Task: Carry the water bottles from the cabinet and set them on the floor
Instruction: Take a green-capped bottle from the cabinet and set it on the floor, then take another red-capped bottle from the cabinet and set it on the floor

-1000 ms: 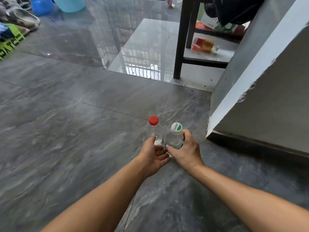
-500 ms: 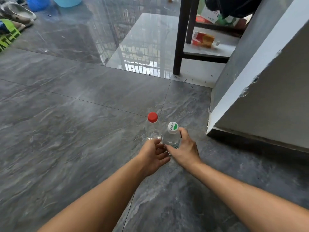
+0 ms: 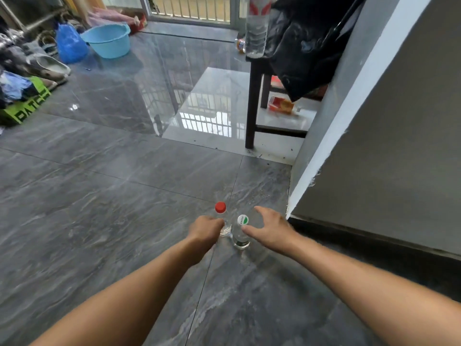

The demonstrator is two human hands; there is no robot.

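Note:
Two clear water bottles stand upright side by side on the grey tiled floor [image 3: 99, 221]. The red-capped bottle [image 3: 222, 216] is on the left, and my left hand [image 3: 205, 229] curls against its lower body; whether it still grips is unclear. The bottle with the white and green cap [image 3: 241, 231] stands just right of it. My right hand [image 3: 272, 229] hovers beside that bottle with fingers spread and holds nothing.
A grey cabinet side with a white edge [image 3: 349, 116] rises at the right. A dark wooden stool [image 3: 252, 101] with a black bag [image 3: 304, 46] and a large bottle [image 3: 257, 28] stands behind. A blue basin [image 3: 107, 42], shoes and clutter lie far left.
My right hand has let go of the green-capped bottle and opened, moving slightly right. Both bottles now rest on the floor. The view has tilted upward.

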